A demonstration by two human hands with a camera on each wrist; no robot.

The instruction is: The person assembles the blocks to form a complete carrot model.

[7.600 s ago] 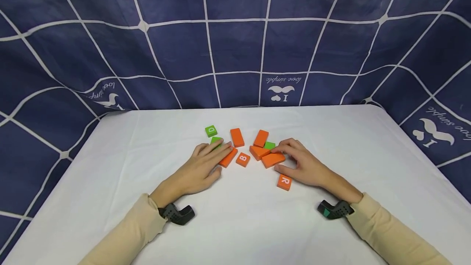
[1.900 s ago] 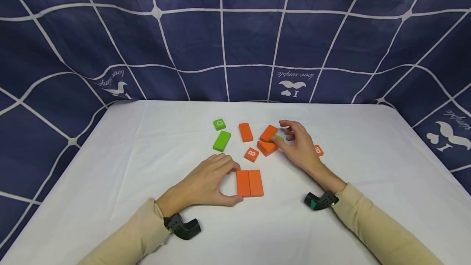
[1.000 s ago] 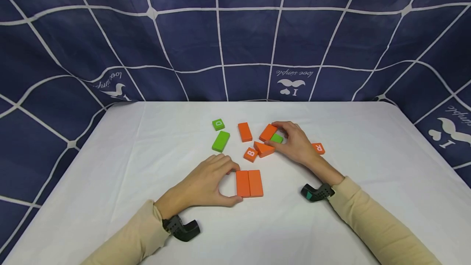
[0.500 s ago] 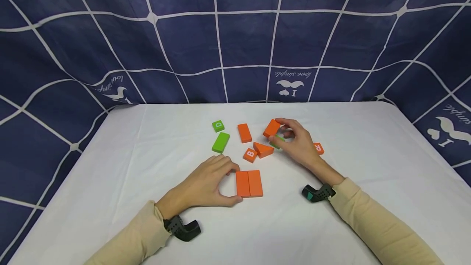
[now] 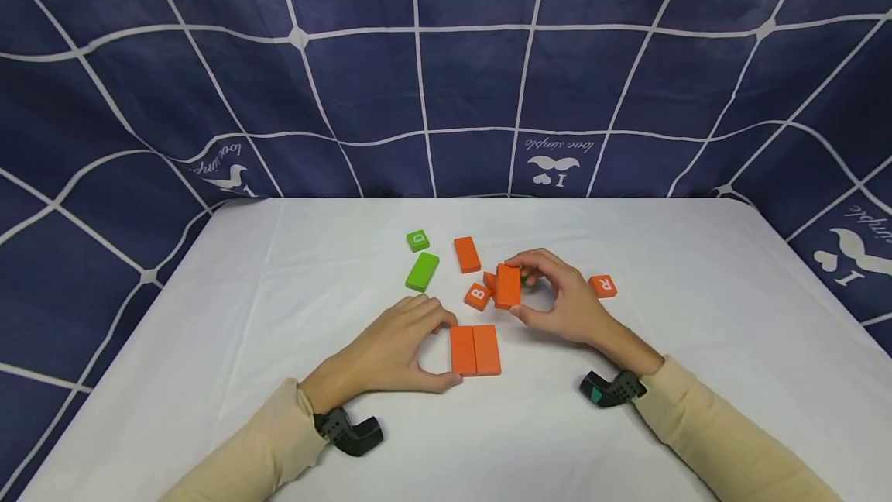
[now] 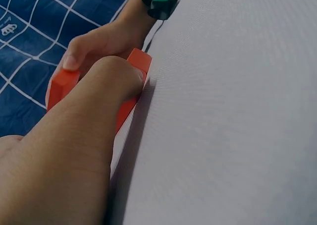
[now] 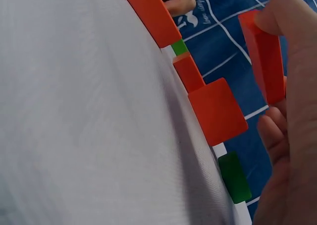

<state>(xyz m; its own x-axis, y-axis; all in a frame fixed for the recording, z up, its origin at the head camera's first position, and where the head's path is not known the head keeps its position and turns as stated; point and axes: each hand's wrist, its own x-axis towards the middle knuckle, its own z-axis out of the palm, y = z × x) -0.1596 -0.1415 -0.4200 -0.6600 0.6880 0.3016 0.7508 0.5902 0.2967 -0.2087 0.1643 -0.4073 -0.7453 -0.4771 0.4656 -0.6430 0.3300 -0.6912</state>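
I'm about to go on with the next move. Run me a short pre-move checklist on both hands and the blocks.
1. Right hand has a grip on the held orange block: ok, thumb and fingers at its ends.
2. Held orange block off the table: ok, the right wrist view shows it raised.
3. Left orange block steadied: ok, left hand has finger and thumb at its ends.
4. Right orange block flush beside it: ok, only a thin seam shows.
5. Orange piece clear of the B tile: cannot tell, mostly hidden.
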